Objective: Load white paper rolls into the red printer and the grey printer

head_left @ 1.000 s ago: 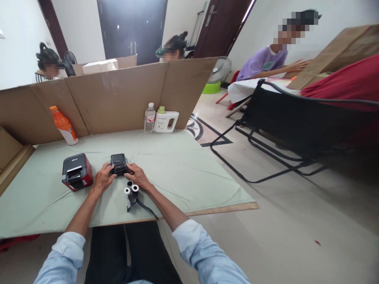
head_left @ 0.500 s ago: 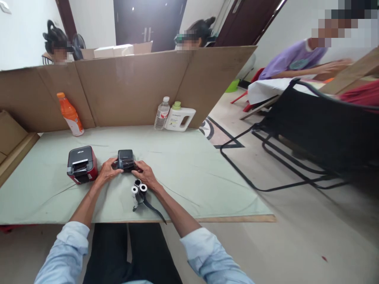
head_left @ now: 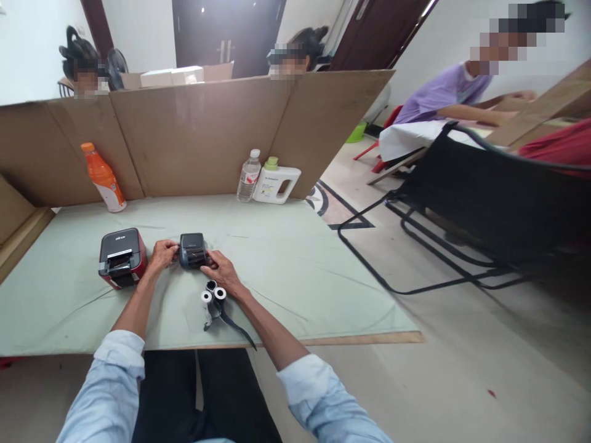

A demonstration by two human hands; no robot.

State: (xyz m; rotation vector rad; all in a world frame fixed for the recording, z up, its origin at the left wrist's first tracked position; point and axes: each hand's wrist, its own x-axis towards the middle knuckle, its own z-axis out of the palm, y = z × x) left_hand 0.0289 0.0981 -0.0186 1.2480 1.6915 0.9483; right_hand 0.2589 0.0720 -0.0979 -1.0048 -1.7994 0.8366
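A small black printer (head_left: 192, 249) sits on the pale green table cover (head_left: 286, 258) in front of me. My left hand (head_left: 161, 255) grips its left side and my right hand (head_left: 221, 273) grips its right front corner. Just below my right hand lie three small white paper rolls (head_left: 212, 295) with a black strap (head_left: 233, 323) trailing toward the table's front edge. A second, red and black printer (head_left: 120, 257) stands to the left of my left hand.
A cardboard screen (head_left: 194, 135) walls the back of the table, with an orange bottle (head_left: 103, 185), a water bottle (head_left: 247, 176) and a white jug (head_left: 276, 183) before it. A black folding chair (head_left: 480, 203) stands right. Other people sit behind the screen and at the right.
My left hand has slid up along the small printer's left side. The view has shifted slightly; the printers and rolls lie where they were.
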